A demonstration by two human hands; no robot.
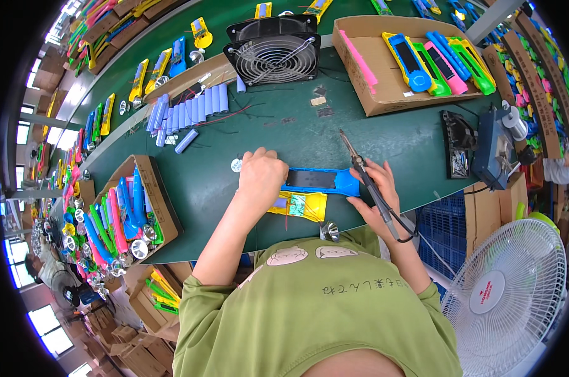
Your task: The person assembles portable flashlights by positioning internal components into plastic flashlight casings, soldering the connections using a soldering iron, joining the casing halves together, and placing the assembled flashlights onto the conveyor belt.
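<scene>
In my right hand [380, 191] is a soldering iron [367, 173], its tip pointing up and away over the green bench, its cord trailing past my wrist. The thumb is close to the rounded right end of a blue plastic lamp casing [342, 182] with a dark panel. My left hand [261, 177], fingers curled, covers the casing's left end; what it pinches is hidden. Just below lies an open yellow casing [314, 206] with a green circuit board [297, 205] and a battery. A silver reflector cup [329, 231] stands at the bench edge, and a small white disc [236, 165] beside my left hand.
Wired purple batteries [193, 110] lie behind my left hand. A black metal-grilled fan [273, 58] stands at the back. Cardboard boxes of casings flank me, one at left [162, 201], one at back right [375, 103]. A soldering station [493, 151] and a white fan [507, 289] are right.
</scene>
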